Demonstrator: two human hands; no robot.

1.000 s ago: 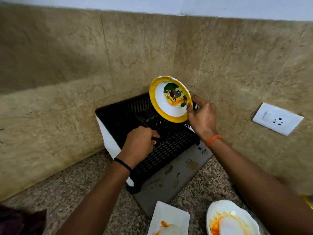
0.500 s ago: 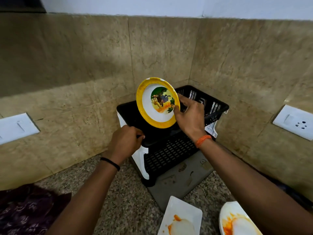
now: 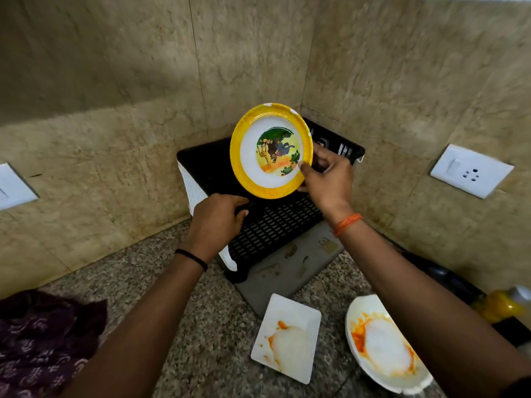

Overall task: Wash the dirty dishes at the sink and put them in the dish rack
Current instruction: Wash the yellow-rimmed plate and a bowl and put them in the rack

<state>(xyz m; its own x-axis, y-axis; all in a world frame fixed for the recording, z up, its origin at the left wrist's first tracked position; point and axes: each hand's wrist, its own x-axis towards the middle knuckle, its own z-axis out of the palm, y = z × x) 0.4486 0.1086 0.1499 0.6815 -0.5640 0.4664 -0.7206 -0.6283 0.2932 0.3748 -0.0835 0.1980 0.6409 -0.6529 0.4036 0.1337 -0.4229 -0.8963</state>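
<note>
Speckled granite counter [image 3: 123, 285]; black slotted plastic dish rack [image 3: 275, 225] in the tiled corner. Right hand [image 3: 327, 182] pinches a round yellow-rimmed cartoon plate [image 3: 271, 150] upright over it. Left hand [image 3: 217, 218] curls round the rack's front edge. Sauce-smeared white rectangular plate [image 3: 287, 337] nearby.

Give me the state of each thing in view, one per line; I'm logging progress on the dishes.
yellow-rimmed plate: held on edge above the rack, looks clean
dish rack: no dishes seen in it
right hand: pinches the plate's rim
left hand: grips the rack's front edge
rectangular plate: flat on counter, orange-stained
scalloped plate: flat on counter, orange-stained
</note>
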